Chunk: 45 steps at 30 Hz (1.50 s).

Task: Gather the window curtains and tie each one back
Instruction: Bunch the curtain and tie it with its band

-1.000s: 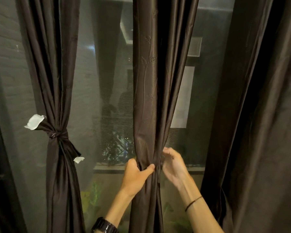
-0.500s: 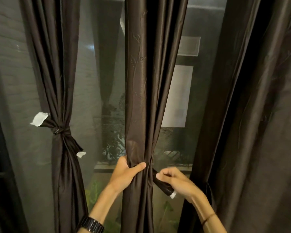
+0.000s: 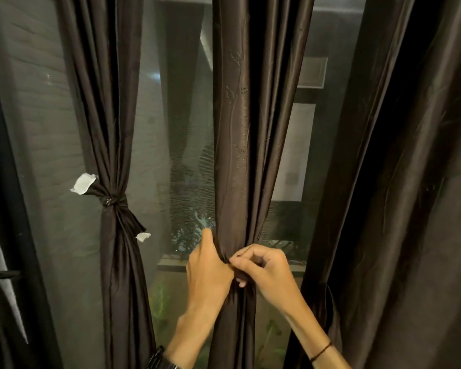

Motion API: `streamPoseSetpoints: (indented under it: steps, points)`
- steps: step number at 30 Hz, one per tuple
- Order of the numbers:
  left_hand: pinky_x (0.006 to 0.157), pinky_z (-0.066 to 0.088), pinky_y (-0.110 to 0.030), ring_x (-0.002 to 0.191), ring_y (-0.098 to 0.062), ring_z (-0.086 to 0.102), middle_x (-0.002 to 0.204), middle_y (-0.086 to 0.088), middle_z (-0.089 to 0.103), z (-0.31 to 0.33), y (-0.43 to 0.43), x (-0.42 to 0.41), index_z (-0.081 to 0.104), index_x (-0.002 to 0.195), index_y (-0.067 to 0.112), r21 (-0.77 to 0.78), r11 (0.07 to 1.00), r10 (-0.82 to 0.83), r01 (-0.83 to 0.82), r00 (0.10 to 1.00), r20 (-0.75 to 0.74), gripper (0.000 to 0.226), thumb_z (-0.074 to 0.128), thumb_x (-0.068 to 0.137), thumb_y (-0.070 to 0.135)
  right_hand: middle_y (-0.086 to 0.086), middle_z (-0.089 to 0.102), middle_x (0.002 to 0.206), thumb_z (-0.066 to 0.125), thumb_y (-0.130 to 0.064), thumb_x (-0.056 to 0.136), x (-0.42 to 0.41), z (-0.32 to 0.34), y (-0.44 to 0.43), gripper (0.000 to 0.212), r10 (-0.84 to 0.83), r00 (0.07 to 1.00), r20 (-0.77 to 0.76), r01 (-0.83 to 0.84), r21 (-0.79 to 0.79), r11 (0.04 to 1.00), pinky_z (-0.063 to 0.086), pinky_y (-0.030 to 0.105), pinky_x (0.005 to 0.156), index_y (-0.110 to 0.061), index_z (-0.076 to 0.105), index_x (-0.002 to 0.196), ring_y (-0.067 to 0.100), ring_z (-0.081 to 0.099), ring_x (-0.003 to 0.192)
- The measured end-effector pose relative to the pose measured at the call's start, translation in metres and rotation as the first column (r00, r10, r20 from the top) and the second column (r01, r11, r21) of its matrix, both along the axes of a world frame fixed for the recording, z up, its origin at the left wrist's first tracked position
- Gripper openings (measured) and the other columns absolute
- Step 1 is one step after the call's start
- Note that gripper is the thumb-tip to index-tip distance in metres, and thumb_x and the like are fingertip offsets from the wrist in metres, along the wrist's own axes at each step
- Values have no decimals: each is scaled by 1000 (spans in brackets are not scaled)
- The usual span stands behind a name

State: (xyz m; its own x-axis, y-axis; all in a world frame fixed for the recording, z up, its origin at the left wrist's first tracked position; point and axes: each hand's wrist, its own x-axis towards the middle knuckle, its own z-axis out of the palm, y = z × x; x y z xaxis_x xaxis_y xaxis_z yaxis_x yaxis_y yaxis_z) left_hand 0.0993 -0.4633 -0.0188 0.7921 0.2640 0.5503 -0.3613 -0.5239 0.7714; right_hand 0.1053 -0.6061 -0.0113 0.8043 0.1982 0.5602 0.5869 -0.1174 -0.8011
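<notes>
Now that the right hand (image 3: pixel 266 272) has swung its tie strip across to the left hand (image 3: pixel 210 270), both pinch it closed against the middle curtain (image 3: pixel 250 155); knotting looks next.

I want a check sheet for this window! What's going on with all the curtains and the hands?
Surface: window glass, dark outside, plants below.
Job's things: left curtain already gathered and knotted with a tie-back, white ends sticking out. Middle curtain bunched but not yet tied. Right curtain hangs loose.
Clutter: nothing seen.
Hands: left hand and right hand both closed on the middle curtain, fingers meeting at its front.
Cables: nothing seen.
Surroundings: dark window frame at left; watch on left wrist, thin band on right wrist.
</notes>
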Motion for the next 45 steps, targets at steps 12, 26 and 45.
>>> streamPoseSetpoints:
  steps: [12,26,45]
  points:
    - [96,53,-20,115,-15,68,111,12,69,-31,22,-21,85,105,27,-232,824,-506,516,856,107,58,70,70,-16,24,73,93,47,20,64,15,-14,-13,42,461,845,-271,-217,614,759,59,29,86,6,76,92,38,72,100]
    - [48,52,-22,59,-14,74,89,7,75,-6,18,-22,74,89,30,55,896,-441,441,866,234,30,66,91,1,17,68,68,81,5,77,0,-8,2,21,-61,973,-224,156,434,887,50,30,49,-4,66,88,22,58,46]
    - [54,57,-52,48,-20,63,65,-6,65,15,25,-9,34,104,43,243,856,-449,456,889,-88,53,65,82,5,-2,75,95,89,-12,69,-26,-12,5,30,-112,994,13,109,135,985,55,20,78,-23,83,96,11,72,92]
